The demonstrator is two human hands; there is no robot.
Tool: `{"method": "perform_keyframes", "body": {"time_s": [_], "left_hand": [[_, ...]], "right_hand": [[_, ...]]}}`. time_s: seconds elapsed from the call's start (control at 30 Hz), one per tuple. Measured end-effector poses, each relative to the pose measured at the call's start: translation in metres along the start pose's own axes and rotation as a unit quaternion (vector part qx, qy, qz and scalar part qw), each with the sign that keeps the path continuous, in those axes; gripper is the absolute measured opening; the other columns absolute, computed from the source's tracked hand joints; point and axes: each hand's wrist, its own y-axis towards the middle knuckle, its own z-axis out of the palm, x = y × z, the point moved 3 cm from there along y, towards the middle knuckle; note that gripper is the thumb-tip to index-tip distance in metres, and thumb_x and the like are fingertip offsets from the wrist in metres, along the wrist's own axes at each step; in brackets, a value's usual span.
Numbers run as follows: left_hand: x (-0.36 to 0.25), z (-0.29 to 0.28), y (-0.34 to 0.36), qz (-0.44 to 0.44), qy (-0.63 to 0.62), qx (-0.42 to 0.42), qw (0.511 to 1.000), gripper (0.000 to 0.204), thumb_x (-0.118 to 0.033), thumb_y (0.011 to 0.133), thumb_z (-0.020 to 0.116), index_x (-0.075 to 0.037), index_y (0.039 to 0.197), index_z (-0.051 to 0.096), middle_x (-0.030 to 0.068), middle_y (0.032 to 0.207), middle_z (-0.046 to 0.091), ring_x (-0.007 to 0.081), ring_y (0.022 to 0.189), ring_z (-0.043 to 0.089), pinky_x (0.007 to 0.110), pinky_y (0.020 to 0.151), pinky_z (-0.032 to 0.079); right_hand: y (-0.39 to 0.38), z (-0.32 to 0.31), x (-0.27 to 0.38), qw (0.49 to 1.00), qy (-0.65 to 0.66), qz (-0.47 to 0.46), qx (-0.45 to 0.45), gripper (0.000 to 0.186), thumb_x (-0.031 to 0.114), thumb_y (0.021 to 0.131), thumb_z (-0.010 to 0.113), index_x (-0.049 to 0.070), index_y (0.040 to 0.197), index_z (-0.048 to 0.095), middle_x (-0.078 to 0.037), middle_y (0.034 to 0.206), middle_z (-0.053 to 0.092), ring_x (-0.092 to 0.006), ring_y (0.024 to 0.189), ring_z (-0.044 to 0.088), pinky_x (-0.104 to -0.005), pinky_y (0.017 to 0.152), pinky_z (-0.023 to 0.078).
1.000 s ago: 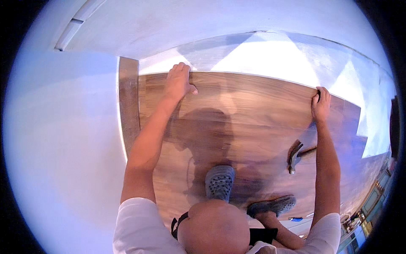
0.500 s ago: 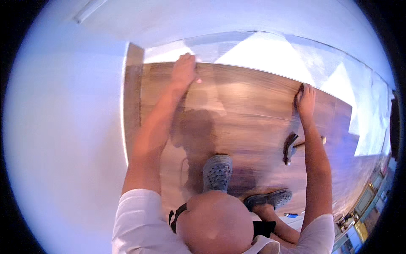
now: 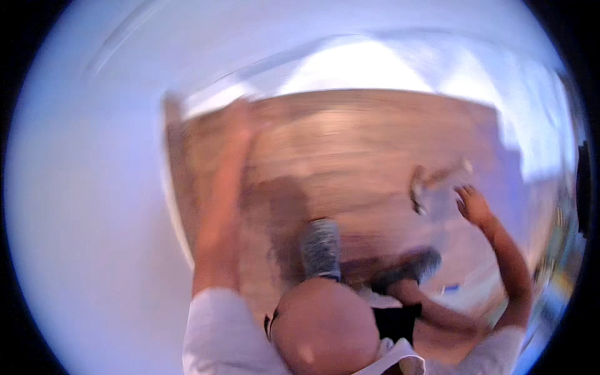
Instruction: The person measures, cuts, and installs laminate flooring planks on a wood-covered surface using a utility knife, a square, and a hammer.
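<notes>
My right fingers [image 3: 464, 192], half-spread and empty, have left the planks' far edge and now hover near the claw hammer [image 3: 417, 186]. My left fingers [image 3: 239, 111], too blurred to judge, remain there. Wood-look plank floor [image 3: 350, 150] meets a pale wall [image 3: 94, 187].

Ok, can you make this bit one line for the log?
left hand: blurred, by far edge of wood-look floor | right hand: open, holding nothing, near hammer | hammer: lying on floor
</notes>
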Motion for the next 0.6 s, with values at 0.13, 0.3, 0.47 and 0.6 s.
{"method": "perform_keyframes", "body": {"time_s": [0.13,0.3,0.47,0.6], "left_hand": [[-0.033,0.011,-0.064,0.112,-0.04,-0.02,0.993,0.057,-0.024,0.087,0.072,0.005,0.133,0.055,0.0241,0.139,0.054,0.0383,0.128,0.051,0.045,0.112,0.039],[-0.003,0.001,-0.172,0.146,-0.017,-0.147,0.978,0.047,-0.028,0.098,0.062,0.006,0.13,0.056,0.023,0.134,0.056,0.039,0.125,0.053,0.048,0.109,0.039],[-0.058,-0.045,-0.139,0.224,0.011,-0.037,0.974,0.044,-0.027,0.1,0.058,0.005,0.132,0.055,0.0225,0.135,0.055,0.0383,0.124,0.053,0.046,0.107,0.041],[-0.111,-0.086,-0.1,0.24,-0.044,0.094,0.965,0.043,-0.024,0.1,0.057,0.006,0.131,0.054,0.0224,0.129,0.058,0.0361,0.119,0.056,0.043,0.104,0.043]], "right_hand": [[-0.115,0.023,-0.026,0.976,0.034,0.12,0.179,0.04,0.019,0.087,0.063,0.003,0.124,0.06,-0.022,0.109,0.065,-0.0406,0.101,0.061,-0.0518,0.089,0.05],[-0.176,0.065,0.048,0.941,0.293,0.166,0.028,0.031,0.023,0.09,0.062,0.006,0.116,0.065,-0.021,0.106,0.068,-0.0401,0.099,0.065,-0.0514,0.086,0.052],[-0.23,0.202,0.148,0.85,0.423,0.313,0.002,0.026,0.028,0.093,0.056,0.008,0.108,0.065,-0.021,0.097,0.069,-0.0407,0.091,0.066,-0.0517,0.081,0.053],[-0.245,0.243,0.154,0.845,0.359,0.389,0.077,0.026,0.027,0.093,0.053,0.005,0.102,0.065,-0.021,0.095,0.07,-0.041,0.089,0.068,-0.0512,0.08,0.055]]}}
